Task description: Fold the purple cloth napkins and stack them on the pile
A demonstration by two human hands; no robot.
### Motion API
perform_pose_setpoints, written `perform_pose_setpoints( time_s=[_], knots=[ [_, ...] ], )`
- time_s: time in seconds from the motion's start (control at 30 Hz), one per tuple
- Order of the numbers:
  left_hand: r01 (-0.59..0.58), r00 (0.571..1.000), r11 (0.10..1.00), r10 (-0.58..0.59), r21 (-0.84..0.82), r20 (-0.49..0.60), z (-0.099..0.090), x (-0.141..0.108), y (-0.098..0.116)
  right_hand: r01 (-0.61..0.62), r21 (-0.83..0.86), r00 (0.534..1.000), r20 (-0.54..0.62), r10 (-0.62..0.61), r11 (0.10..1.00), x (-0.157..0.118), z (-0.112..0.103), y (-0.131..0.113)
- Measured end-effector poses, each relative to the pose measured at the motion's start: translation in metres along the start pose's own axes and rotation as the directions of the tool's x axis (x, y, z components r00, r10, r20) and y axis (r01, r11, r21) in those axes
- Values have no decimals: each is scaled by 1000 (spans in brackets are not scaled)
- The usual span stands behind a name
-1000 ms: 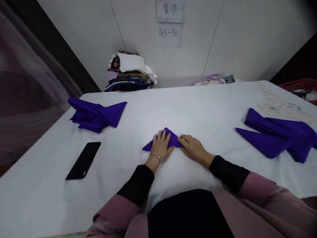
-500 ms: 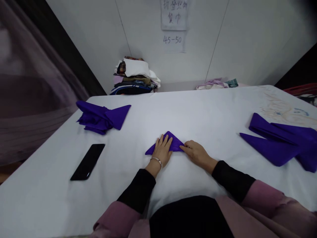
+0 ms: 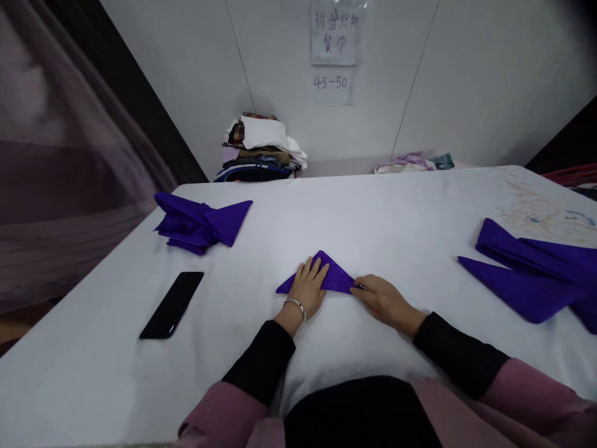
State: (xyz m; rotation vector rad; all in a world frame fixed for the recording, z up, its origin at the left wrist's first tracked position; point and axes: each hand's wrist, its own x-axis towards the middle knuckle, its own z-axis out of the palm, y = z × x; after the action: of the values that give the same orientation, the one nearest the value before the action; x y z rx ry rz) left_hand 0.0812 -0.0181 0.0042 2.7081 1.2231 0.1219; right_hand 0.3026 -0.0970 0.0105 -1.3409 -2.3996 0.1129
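Observation:
A purple cloth napkin (image 3: 336,279), folded into a flat triangle, lies in front of me with its peak pointing away. My left hand (image 3: 308,287) rests flat on its left half, fingers spread, and covers part of the cloth. At the right corner, my right hand (image 3: 383,301) has thumb and fingers pinched on the tip; the fingertips partly hide that corner. A bracelet (image 3: 296,305) circles my left wrist.
More purple cloths (image 3: 196,224) lie bunched at the back left, and others (image 3: 532,280) at the right. A black phone (image 3: 172,305) sits left of my hands. Folded clothes (image 3: 261,149) are stacked behind the white-covered table (image 3: 373,211), below paper signs (image 3: 334,31) on the wall.
My right hand has slid a little to the right, out to the triangle's right corner. The left hand stays flat on the napkin. The whole view has shifted slightly.

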Motion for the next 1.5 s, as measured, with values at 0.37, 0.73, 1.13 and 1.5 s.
perform_pose_setpoints(
  time_s=[0.37, 0.73, 1.13, 1.5],
  knots=[
    [3, 999, 1000, -3, 8, -41, 0, -4, 3, 0, 29, 1000, 11, 0, 1000, -15, -7, -2],
    [-3, 999, 1000, 4, 24, -43, 6, -4, 2, 83, -38, 996, 20, -83, 996, 38, 8, -32],
    [-72, 997, 997, 72, -16, -37, -5, -12, -14, 30, -52, 990, 142, -22, 998, 45, 38, -17],
    [-46, 994, 996, 53, 78, -95, -11, -44, -57, 16, -24, 984, 178, -12, 1000, 47, 31, -21]
  ],
)
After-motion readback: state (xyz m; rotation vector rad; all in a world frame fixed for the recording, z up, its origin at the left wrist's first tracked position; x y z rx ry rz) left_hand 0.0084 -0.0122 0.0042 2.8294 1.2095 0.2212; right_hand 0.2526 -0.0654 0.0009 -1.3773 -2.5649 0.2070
